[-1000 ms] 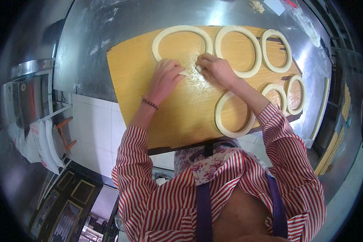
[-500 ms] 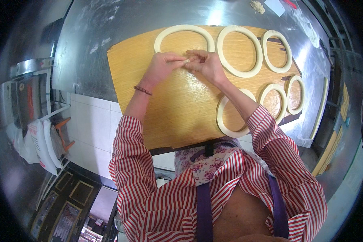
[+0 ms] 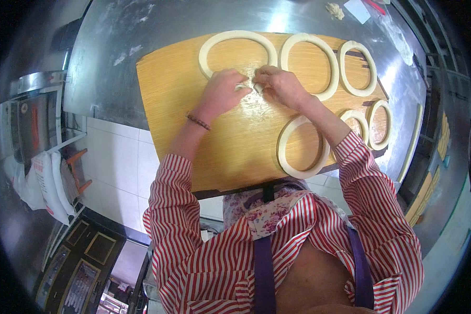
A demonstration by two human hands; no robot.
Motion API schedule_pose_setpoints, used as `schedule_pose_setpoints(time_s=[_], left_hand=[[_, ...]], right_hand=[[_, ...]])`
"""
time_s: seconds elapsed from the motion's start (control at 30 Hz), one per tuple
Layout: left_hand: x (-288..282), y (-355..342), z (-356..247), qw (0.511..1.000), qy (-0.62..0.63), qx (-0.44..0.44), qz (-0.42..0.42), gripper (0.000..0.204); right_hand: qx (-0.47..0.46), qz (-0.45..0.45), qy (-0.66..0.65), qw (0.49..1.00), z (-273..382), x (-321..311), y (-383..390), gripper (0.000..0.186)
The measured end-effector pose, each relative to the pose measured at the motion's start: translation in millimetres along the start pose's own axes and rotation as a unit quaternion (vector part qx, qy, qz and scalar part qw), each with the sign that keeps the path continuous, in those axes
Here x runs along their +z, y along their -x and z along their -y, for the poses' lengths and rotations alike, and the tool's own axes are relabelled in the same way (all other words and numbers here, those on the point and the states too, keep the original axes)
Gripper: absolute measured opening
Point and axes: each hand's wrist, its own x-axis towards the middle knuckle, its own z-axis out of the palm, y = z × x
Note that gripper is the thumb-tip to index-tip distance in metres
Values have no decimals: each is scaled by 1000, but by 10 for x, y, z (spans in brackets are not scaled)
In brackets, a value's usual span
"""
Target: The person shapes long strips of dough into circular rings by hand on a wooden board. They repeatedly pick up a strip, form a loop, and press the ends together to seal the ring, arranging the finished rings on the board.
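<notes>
A pale dough rope (image 3: 239, 35) curves in an open loop at the far left of the wooden board (image 3: 193, 157). Its two near ends come down to my hands, with a small gap between them. My left hand (image 3: 225, 91) is closed round one end, thumb and fingers pinching it. In my right hand (image 3: 280, 86), the fingertips grip the other end, whose pale tip shows below them. Beside my right hand lies a closed dough ring (image 3: 331, 57). Another dough ring (image 3: 283, 149) rests near the board's front edge, under my right forearm.
More dough rings, such as the far-right ring (image 3: 372, 63) and the near-right ring (image 3: 387, 125), lie on the board. Behind it stretches a metal table (image 3: 115, 78) with a dough scrap (image 3: 335, 10) and a white card (image 3: 357, 10). White sacks (image 3: 49, 183) stand at left.
My hands were together, fingertips meeting at the dough. They have parted slightly, my right hand shifting right, so a gap shows between the two ends. My right forearm has also swung right.
</notes>
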Motion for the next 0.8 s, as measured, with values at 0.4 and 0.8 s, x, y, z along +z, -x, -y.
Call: schedule_pose_setpoints(time_s=[0.4, 0.8], left_hand=[[272, -26, -143, 991, -63, -91, -73, 21], [35, 90, -19, 995, -65, -56, -48, 23]], right_hand=[[66, -23, -175, 982, -32, -80, -154, 26], [41, -56, -14, 997, 105, 70, -154, 17]])
